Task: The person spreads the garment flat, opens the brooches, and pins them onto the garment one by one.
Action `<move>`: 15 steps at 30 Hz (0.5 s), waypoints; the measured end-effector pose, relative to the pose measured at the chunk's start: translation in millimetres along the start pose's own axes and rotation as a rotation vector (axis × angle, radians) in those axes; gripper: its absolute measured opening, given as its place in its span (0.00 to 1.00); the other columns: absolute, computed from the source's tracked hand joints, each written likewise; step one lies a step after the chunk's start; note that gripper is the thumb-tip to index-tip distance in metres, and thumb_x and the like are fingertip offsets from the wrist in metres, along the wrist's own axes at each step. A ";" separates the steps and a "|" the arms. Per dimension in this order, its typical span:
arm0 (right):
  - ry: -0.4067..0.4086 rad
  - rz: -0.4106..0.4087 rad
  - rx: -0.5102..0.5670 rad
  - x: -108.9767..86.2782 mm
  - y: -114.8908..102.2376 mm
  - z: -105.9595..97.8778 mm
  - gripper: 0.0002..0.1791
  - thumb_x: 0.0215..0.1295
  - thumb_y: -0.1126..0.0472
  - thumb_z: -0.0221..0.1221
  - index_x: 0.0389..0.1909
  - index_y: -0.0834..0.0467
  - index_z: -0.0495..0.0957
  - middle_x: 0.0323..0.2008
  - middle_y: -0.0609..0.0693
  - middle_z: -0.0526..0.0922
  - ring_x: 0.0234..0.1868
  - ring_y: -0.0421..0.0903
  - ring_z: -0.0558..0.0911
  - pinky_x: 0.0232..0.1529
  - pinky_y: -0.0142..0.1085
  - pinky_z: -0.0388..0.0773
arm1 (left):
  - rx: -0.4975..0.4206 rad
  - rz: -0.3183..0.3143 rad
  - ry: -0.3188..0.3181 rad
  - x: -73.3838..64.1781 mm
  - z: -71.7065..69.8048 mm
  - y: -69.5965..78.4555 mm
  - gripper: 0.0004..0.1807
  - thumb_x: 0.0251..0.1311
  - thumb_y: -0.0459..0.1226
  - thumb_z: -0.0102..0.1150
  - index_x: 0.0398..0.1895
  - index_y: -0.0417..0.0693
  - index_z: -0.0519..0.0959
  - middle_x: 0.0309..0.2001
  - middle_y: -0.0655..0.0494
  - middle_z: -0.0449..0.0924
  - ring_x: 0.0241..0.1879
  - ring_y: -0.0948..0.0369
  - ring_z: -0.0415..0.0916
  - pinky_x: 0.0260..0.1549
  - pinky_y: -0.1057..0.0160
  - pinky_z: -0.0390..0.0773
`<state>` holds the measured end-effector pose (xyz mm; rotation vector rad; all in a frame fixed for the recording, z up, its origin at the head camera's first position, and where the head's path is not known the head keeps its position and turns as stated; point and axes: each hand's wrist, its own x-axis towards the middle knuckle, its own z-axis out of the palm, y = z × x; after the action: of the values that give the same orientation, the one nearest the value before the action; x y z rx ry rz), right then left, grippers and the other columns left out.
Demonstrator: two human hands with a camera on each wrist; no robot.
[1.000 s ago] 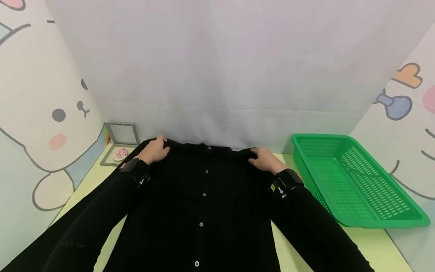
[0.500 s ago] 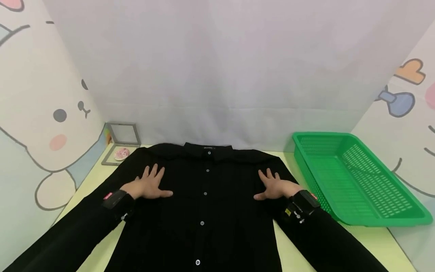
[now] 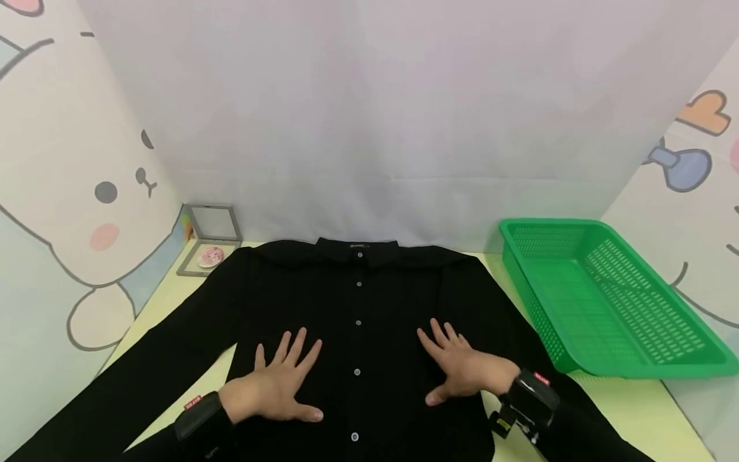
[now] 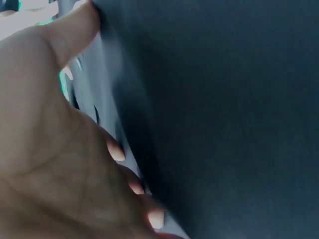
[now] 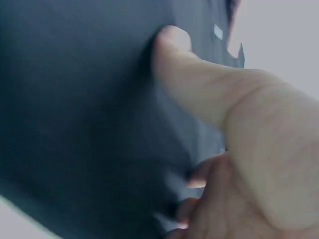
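A black button-up shirt (image 3: 398,289) lies spread front up on the pale yellow table, its collar toward the back wall and light buttons down the middle. My left hand (image 3: 274,382) rests on the shirt's lower left front with fingers spread. On the other side of the button line my right hand (image 3: 458,366) lies on the cloth, fingers spread too. In the left wrist view the thumb and fingertips of the left hand (image 4: 55,134) touch the dark fabric. The right wrist view shows the right hand (image 5: 239,129) with its thumb against the cloth.
A green plastic basket (image 3: 577,369) stands on the right of the table (image 3: 635,404). At the back left sits an open grey-framed case (image 3: 213,223) with a round pink item (image 3: 210,256) in it. White and cartoon-printed sheets enclose the table.
Both hands let go of the shirt's shoulders and slid down its front toward me, fingers spreading. The collar came into plain view and the shoulders lie flatter.
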<state>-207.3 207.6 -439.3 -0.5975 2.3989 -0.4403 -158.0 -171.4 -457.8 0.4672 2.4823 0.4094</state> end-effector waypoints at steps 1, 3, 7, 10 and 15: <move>-0.020 -0.010 0.020 -1.6 4.9 3.1 0.69 0.51 0.30 0.71 0.84 0.53 0.41 0.82 0.66 0.32 0.80 0.73 0.34 0.76 0.70 0.38 | 0.002 0.001 -0.001 -2.6 0.1 6.2 0.67 0.48 0.78 0.59 0.85 0.61 0.42 0.84 0.43 0.27 0.81 0.35 0.27 0.63 0.15 0.32; -0.027 -0.031 0.047 -4.7 14.9 5.1 0.72 0.48 0.31 0.72 0.85 0.51 0.40 0.82 0.65 0.31 0.80 0.73 0.33 0.75 0.72 0.35 | 0.015 0.000 0.002 -6.0 0.2 16.4 0.65 0.50 0.76 0.62 0.85 0.60 0.44 0.84 0.42 0.29 0.82 0.35 0.29 0.64 0.15 0.34; -0.012 -0.049 0.072 -7.8 24.1 2.7 0.73 0.45 0.34 0.75 0.85 0.50 0.40 0.83 0.65 0.31 0.80 0.73 0.32 0.75 0.72 0.34 | 0.024 -0.008 0.016 -11.8 -4.7 27.3 0.62 0.53 0.71 0.66 0.85 0.58 0.48 0.84 0.43 0.33 0.82 0.35 0.34 0.66 0.17 0.40; -0.035 -0.032 0.062 -5.5 22.9 2.7 0.73 0.46 0.36 0.75 0.85 0.52 0.40 0.82 0.65 0.30 0.80 0.73 0.32 0.76 0.71 0.34 | -0.018 0.007 0.072 -12.7 -14.0 21.0 0.59 0.57 0.66 0.67 0.84 0.52 0.51 0.84 0.39 0.38 0.81 0.33 0.38 0.66 0.18 0.46; -0.051 0.063 -0.003 -1.6 15.2 3.6 0.73 0.44 0.38 0.77 0.84 0.53 0.42 0.83 0.64 0.32 0.81 0.71 0.35 0.78 0.68 0.39 | -0.056 0.002 0.352 1.1 -44.3 -18.2 0.43 0.72 0.51 0.59 0.78 0.32 0.58 0.77 0.23 0.50 0.74 0.24 0.50 0.64 0.21 0.58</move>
<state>-208.5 220.7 -448.0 -0.5268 2.3636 -0.3895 -189.2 -195.3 -430.4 0.4027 2.7986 0.6045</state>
